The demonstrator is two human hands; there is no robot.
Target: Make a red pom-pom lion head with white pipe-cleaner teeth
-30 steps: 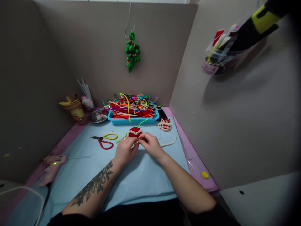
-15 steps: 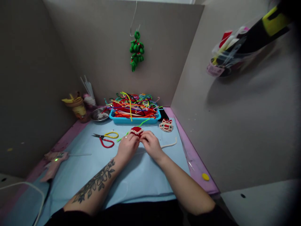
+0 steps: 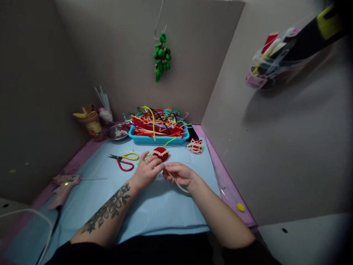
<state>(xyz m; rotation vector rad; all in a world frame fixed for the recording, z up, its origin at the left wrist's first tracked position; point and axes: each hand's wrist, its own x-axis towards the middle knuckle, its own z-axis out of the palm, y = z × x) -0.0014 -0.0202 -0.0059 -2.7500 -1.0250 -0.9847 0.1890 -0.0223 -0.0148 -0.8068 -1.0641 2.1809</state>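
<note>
A cream pipe cleaner (image 3: 182,188) runs from between my fingertips down and to the right, under my right wrist. My right hand (image 3: 180,173) is closed on it near its end, palm partly turned up. Beside it, the fingertips of my left hand (image 3: 149,170) meet that same end in a pinch; the exact grip is partly hidden. Just beyond my left fingers lies a round red fuzzy piece (image 3: 161,154) with a scalloped cream edging. A bright green pipe cleaner (image 3: 170,141) pokes out behind it.
Scissors (image 3: 124,161) with yellow and red handles lie left. A pink glue gun (image 3: 64,189) sits further left, its light on. A blue tray (image 3: 158,140) heaped with pipe cleaners, a metal dish (image 3: 118,132) and a lion-face piece (image 3: 195,146) stand behind. A yellow disc (image 3: 240,207) lies right.
My hands have come off the red piece, which stays on the mat. The cream pipe cleaner, lying to the right before, is now between my fingers. The view has shifted slightly.
</note>
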